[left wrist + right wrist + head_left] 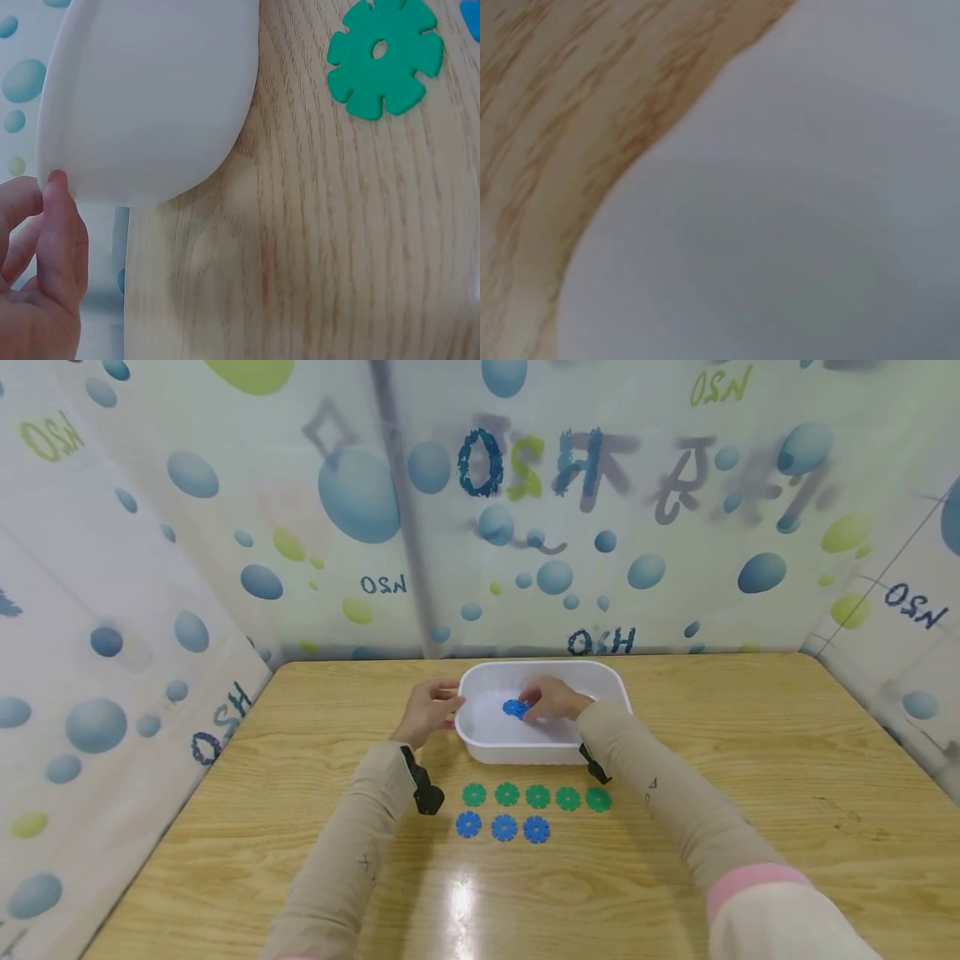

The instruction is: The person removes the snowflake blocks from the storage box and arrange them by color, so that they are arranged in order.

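A white plastic basin (517, 756) sits on the wooden table. My left hand (427, 708) grips its left end; in the left wrist view the left hand (45, 277) has a fingertip pressed against the rim. Inside the basin, my right hand (553, 699) reaches down with curled fingers and pinches at blue notched plastic discs (513, 707), which partly overlap. The right wrist view shows just the blurred basin wall (765, 225), with the fingers hidden. In front of the basin lie a row of green notched discs (537, 796) and a row of three blue discs (504, 827).
The wooden table (750, 752) extends to both sides of the basin. A patterned curtain (480, 568) with blue and green bubbles stands behind it and along both sides. Black wrist straps (424, 789) with cameras sit over the beige sleeves.
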A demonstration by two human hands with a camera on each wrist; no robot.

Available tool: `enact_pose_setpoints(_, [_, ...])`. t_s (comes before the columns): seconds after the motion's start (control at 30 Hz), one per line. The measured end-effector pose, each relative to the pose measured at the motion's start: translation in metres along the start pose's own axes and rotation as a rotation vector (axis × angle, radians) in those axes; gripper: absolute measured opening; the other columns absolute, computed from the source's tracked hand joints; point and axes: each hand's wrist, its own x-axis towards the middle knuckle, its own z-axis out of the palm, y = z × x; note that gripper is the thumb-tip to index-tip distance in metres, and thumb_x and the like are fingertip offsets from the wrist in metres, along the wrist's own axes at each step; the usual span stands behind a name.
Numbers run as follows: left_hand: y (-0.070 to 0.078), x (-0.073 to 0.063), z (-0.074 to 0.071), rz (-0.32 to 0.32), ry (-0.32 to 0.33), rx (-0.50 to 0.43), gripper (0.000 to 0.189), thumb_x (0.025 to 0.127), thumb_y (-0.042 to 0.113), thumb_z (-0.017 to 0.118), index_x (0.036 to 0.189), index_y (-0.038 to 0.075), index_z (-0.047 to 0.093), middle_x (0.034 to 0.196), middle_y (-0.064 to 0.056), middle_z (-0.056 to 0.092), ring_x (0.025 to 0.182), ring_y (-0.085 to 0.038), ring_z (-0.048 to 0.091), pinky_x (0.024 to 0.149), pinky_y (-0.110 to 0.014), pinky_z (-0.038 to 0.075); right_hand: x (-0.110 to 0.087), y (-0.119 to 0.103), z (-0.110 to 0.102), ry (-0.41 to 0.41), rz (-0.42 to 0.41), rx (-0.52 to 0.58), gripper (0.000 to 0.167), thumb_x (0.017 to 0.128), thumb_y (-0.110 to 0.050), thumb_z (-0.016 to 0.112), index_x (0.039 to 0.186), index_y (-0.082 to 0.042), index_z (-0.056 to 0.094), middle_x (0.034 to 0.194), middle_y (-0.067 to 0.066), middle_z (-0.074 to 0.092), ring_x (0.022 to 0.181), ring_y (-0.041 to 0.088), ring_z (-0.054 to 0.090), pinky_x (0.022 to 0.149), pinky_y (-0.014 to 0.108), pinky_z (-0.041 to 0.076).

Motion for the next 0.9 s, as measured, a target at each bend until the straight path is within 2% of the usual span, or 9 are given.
enact_pose_setpoints(0.17, [-0.0006,0.0002,-0.0003,-0.007,-0.004,0.002,0.036,0.086,0.007,0.057,0.121,0.003,0.052,0.108,-0.018,0.052,0.092,-0.035,0.057,0.061,-0.030,0.054,0.0005,-0.0001,0.0019,-0.019,0.041,0.007,0.034,0.075,-0.006,0.069,0.107,0.000,0.060,0.087,0.008,0.056,0.076,0.017,0.049,0.065,0.022,0.044])
enact_pose_setpoints(0.27, [-0.0005,-0.0003,-0.0006,-0.004,-0.006,0.002,0.036,0.086,0.007,0.057,0.121,0.003,0.052,0.107,-0.018,0.052,0.091,-0.036,0.057,0.061,-0.030,0.053,0.0004,-0.0002,0.0028,-0.022,0.051,0.001,0.034,0.075,-0.008,0.069,0.106,0.000,0.060,0.084,0.008,0.055,0.072,0.016,0.049,0.061,0.020,0.043])
enact_pose_setpoints(0.7, [0.0011,0.0006,0.0003,-0.023,0.006,0.007,0.035,0.086,0.007,0.056,0.121,0.004,0.052,0.108,-0.017,0.052,0.093,-0.030,0.056,0.063,-0.030,0.053,-0.0027,-0.0021,0.0033,-0.018,0.006,-0.061,0.030,0.073,-0.012,0.072,0.098,-0.001,0.061,0.083,0.007,0.053,0.076,0.017,0.048,0.064,0.022,0.041])
enact_pose_setpoints(0.9, [0.0009,-0.0001,-0.0002,-0.019,0.005,0.011,0.035,0.086,0.007,0.056,0.121,0.003,0.051,0.108,-0.017,0.052,0.090,-0.033,0.057,0.062,-0.030,0.053,-0.0037,-0.0028,0.0041,-0.029,0.010,-0.054,0.030,0.071,-0.011,0.073,0.095,-0.001,0.059,0.083,0.007,0.052,0.077,0.017,0.047,0.065,0.022,0.041])
